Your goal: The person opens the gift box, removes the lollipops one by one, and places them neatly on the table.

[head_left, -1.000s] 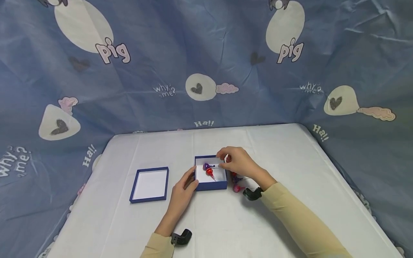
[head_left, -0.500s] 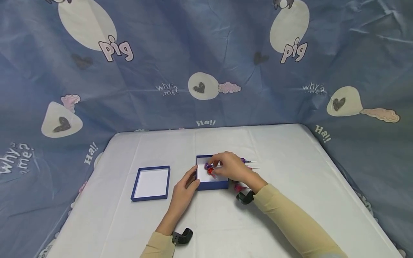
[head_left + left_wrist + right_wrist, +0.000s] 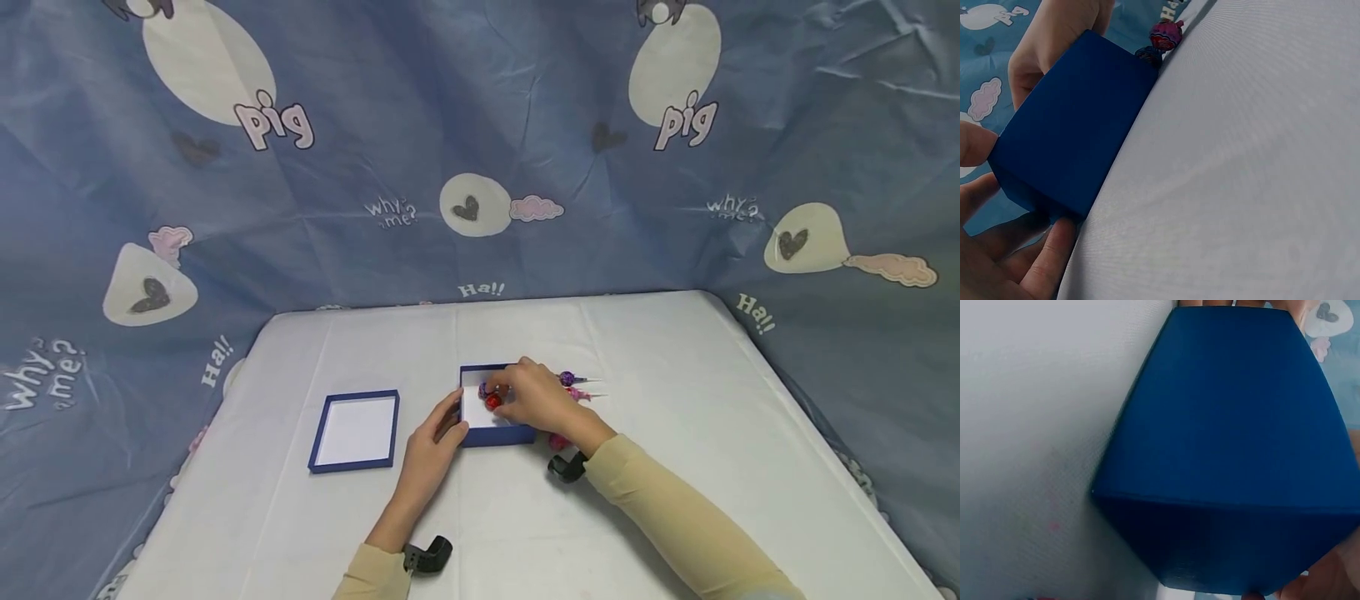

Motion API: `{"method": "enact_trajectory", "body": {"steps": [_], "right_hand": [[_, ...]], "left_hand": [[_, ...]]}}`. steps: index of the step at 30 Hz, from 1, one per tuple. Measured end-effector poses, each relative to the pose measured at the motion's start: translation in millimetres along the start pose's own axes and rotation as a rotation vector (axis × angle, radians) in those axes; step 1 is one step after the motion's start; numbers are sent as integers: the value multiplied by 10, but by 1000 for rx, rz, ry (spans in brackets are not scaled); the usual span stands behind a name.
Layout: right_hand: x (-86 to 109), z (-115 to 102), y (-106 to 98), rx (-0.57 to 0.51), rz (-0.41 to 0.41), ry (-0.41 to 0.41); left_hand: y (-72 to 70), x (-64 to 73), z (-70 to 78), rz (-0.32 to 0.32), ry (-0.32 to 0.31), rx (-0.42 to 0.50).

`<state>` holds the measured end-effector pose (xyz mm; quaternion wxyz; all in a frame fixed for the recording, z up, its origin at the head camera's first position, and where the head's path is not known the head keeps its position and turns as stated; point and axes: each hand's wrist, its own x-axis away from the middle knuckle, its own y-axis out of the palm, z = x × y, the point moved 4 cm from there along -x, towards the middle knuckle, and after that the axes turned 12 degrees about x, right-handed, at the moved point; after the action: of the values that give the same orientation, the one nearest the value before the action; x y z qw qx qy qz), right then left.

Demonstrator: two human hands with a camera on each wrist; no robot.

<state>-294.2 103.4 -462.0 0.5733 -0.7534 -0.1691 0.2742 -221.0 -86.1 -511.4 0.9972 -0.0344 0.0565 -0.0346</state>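
Note:
A square blue box (image 3: 498, 435) with a white inside sits open-topped on the table. My left hand (image 3: 429, 454) grips its near left corner, thumb at the front and fingers along the left wall; the left wrist view shows these fingers (image 3: 1050, 259) against the blue side. Inside the box lie a purple lollipop (image 3: 483, 390) and a red lollipop (image 3: 492, 402). My right hand (image 3: 536, 400) reaches in over the right wall, curled fingers and thumb pinching about the red lollipop, whose stick is hidden. In the right wrist view the blue wall covers most of the work.
Left of the box lies its shallow blue lid (image 3: 354, 465), white side up. Just right of the box are several more lollipops, among them a purple one (image 3: 567, 378) and a pink one (image 3: 577, 393), partly behind my right forearm. A patterned blue curtain (image 3: 420, 267) hangs behind the table.
My right hand has moved left from the box's right edge to the lollipops inside. The red lollipop's stick, visible before, is hidden now. My left hand stays on the box.

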Motion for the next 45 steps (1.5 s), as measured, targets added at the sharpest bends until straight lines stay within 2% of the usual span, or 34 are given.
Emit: {"method": "enact_trajectory", "body": {"steps": [20, 31, 45], "right_hand": [[12, -12, 93, 153, -39, 47], [2, -45, 60, 112, -45, -1], [9, -57, 63, 100, -54, 8]], "left_hand": [[10, 20, -28, 3, -13, -5], [6, 7, -10, 4, 24, 9], [-3, 4, -15, -3, 19, 11]]}}
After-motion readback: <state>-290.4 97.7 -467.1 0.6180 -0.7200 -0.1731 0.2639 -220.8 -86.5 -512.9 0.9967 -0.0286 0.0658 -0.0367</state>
